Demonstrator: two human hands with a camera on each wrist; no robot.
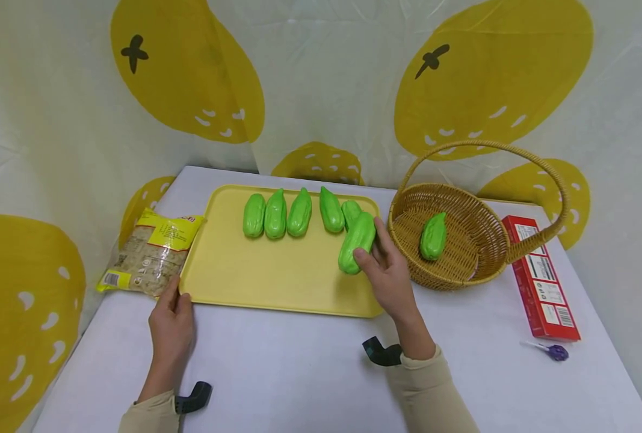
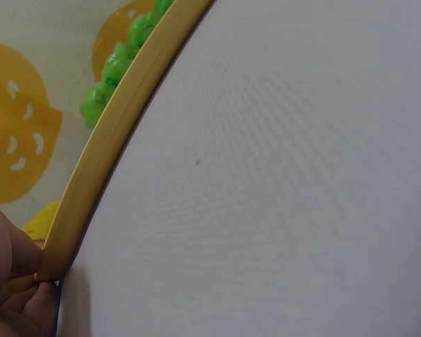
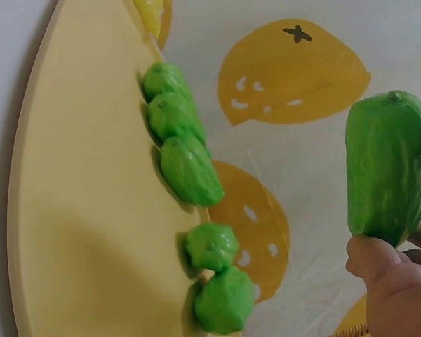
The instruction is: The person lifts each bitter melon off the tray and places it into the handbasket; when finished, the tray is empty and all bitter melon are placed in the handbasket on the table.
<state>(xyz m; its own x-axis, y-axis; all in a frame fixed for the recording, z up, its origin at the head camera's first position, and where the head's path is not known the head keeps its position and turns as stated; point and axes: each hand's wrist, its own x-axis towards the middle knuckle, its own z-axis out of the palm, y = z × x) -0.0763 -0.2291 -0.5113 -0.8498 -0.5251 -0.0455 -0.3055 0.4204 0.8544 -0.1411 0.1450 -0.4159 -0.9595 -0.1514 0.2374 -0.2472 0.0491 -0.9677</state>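
Observation:
My right hand [image 1: 393, 282] holds a glossy green ridged gourd [image 1: 358, 240] above the right side of a yellow tray [image 1: 277, 270], thumb on the near side. In the right wrist view the held gourd [image 3: 387, 168] stands upright between thumb and fingers. Several similar gourds [image 1: 299, 213] lie in a row along the tray's far side, the rightmost partly hidden behind the held one. My left hand [image 1: 171, 328] grips the tray's near left corner; in the left wrist view its fingers pinch the rim [image 2: 91, 168]. Another green gourd [image 1: 433, 236] lies inside the wicker basket [image 1: 478, 234].
The basket, with a tall arched handle [image 1: 480, 144], stands just right of the tray. A yellow and clear food bag [image 1: 155, 252] lies against the tray's left edge. At the right are a red box [image 1: 532, 300] and a purple lollipop [image 1: 558, 352].

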